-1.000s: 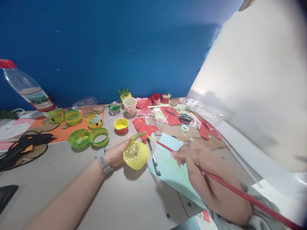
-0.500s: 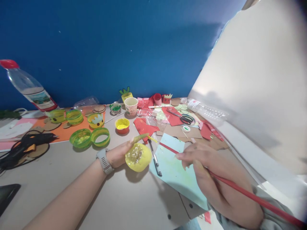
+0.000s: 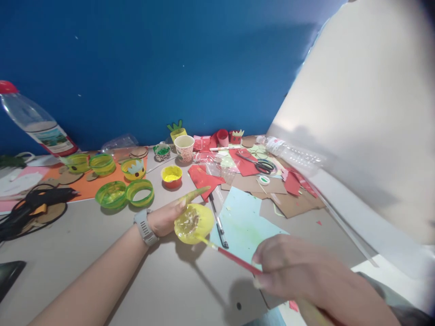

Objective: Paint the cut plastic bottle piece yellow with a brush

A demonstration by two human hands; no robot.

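Observation:
My left hand (image 3: pixel 170 218) is closed on a yellow-painted clear plastic bottle bottom (image 3: pixel 205 221), tilted with its shiny hollow side showing. Its index finger is stretched out and smeared with paint. A red-handled paintbrush (image 3: pixel 238 261) is pinched in my right hand (image 3: pixel 302 271), which is slightly blurred. The brush's yellow bristles touch the lower rim of the plastic piece. Behind it stands a small red cup (image 3: pixel 172 184) of yellow paint. A pale blue paper sheet (image 3: pixel 248 213) with yellow smudges lies partly beneath my right hand. A pen (image 3: pixel 220 226) rests along the sheet's left edge.
Green-yellow plastic rings (image 3: pixel 140 194) stand at left near a glue gun (image 3: pixel 44 199) with its cord. A large bottle (image 3: pixel 49 136) leans at far left. Scissors (image 3: pixel 263 165), red paper scraps (image 3: pixel 205 179), a paper cup (image 3: pixel 184 149) and a lying clear bottle (image 3: pixel 292 151) line the back.
My right hand has moved down, bringing the brush tip from beside the left index finger to the lower rim of the plastic piece. My left hand keeps its grip.

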